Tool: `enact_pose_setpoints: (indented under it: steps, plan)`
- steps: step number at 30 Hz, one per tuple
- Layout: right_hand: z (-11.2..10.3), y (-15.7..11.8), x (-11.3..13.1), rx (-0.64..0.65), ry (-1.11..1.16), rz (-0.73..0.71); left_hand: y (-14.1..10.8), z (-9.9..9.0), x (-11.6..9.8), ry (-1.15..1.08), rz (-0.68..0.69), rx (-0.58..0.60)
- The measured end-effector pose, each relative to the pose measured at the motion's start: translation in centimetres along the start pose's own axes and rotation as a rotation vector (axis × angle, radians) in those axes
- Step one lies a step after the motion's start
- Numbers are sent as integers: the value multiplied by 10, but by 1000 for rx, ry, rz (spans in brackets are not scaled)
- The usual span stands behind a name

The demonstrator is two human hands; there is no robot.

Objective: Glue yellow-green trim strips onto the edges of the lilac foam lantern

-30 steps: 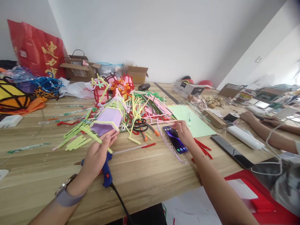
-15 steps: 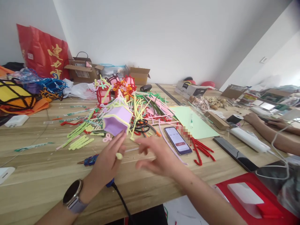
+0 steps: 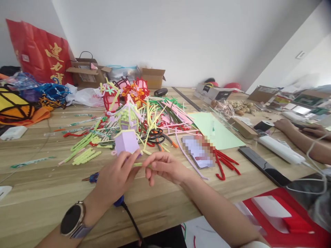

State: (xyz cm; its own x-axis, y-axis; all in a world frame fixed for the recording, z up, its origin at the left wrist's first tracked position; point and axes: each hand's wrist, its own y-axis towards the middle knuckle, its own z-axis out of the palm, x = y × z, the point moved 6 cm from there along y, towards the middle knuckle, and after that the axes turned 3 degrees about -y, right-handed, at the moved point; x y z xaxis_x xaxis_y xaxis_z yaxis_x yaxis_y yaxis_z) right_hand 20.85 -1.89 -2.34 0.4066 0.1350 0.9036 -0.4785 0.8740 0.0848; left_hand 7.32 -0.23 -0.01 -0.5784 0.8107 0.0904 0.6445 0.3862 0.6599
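A short yellow-green fuzzy stick [image 3: 137,164] spans the gap between my two hands. My left hand [image 3: 117,172] is closed on its left end, fingertips up against the lower edge of a small lilac lantern-like box [image 3: 126,142]. The fingers of my right hand [image 3: 165,167] pinch the stick's right end. Behind the lilac box stands a pink and yellow-green fuzzy piece [image 3: 129,115]. A blue tool [image 3: 94,177] with a pointed tip and black cord lies partly hidden under my left hand. Black-handled scissors [image 3: 156,136] rest just beyond my hands.
A phone [image 3: 198,151], partly pixelated, and red fuzzy sticks [image 3: 227,162] lie right of my right hand. Beyond are green paper [image 3: 217,131] and a heap of coloured sticks [image 3: 178,112]. Another person's hands [image 3: 287,127] rest at the far right. A red bag [image 3: 38,51] stands back left.
My right hand has moved in and closed on the yellow-green stick's end. The lilac box has turned, its open side no longer facing me. The view has shifted slightly.
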Motion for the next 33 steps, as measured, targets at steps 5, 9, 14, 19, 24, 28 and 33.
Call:
enact_pose_setpoints:
  steps: [5,9,14,19,24,28,33]
  plan:
    - [-2,0,-8,59,91,203,4,-24,-1,16,222,-122]
    - [-2,0,-18,70,53,308,1,-30,8,-6,235,-184]
    - [3,1,-15,74,64,180,1,-23,10,-123,204,-138]
    - [2,1,-9,10,106,43,-1,-15,4,-163,172,-105]
    - [2,2,-5,-91,85,-45,-4,-13,-5,-230,150,-111]
    - [3,1,-1,-167,93,-116,0,-11,-17,-357,136,-89]
    - [2,-2,3,-264,58,-195,-1,-11,-32,-474,133,-98]
